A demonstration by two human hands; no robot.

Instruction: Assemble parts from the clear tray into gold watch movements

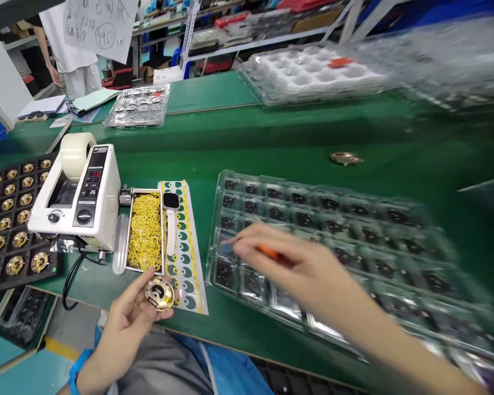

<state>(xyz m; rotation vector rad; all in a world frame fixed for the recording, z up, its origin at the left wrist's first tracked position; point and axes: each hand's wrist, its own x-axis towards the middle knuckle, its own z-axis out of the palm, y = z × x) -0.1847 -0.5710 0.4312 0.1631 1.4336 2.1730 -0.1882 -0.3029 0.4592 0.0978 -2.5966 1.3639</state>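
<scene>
One round gold part (160, 293) sat pinched in the left hand (127, 315), by the front edge of the green table (181, 145), near a box (146, 191) of yellow pieces (145, 230). The right hand (290, 255), blurred, gripped an orange tool (272, 253) over the left part of a clear tray (214, 233) holding dark parts (304, 219); whether the tip touched anything was unclear. A white tape machine (112, 192) stood left of the box.
</scene>
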